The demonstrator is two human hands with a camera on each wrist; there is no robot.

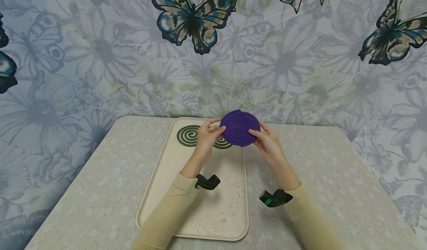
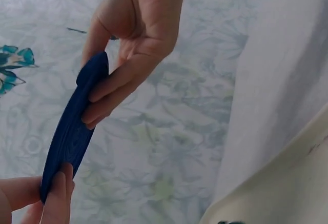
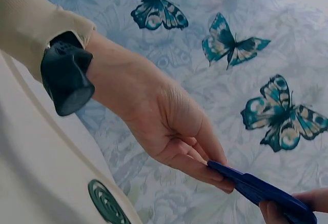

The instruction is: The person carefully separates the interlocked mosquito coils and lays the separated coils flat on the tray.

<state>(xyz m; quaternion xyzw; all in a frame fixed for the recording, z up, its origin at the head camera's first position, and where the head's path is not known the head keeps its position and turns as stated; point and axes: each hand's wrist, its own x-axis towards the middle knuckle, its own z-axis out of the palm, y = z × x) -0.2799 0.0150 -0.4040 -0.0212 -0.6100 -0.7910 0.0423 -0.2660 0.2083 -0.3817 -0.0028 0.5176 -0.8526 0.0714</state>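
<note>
A purple mosquito coil [image 1: 240, 127], a flat disc of tightly wound rings, is held up above the far end of a cream tray [image 1: 193, 213]. My left hand [image 1: 207, 137] pinches its left edge with the thumb in front. At the opposite edge my right hand [image 1: 268, 142] pinches it, thumb on the near face and fingers behind. In the left wrist view the coil [image 2: 74, 126] appears nearly edge-on between both hands. Two green spiral coils lie on the tray: the left one [image 1: 187, 135] shows well, while the other [image 1: 222, 144] is partly hidden behind my left hand and the purple coil.
Dark crumbs [image 1: 223, 220] dot the tray's near right part. The tray lies on a pale patterned tablecloth [image 1: 320, 168], against a butterfly-print backdrop [image 1: 213, 75]. A black camera sits on each wrist, one on the left [image 1: 208, 182] and one on the right [image 1: 275, 198].
</note>
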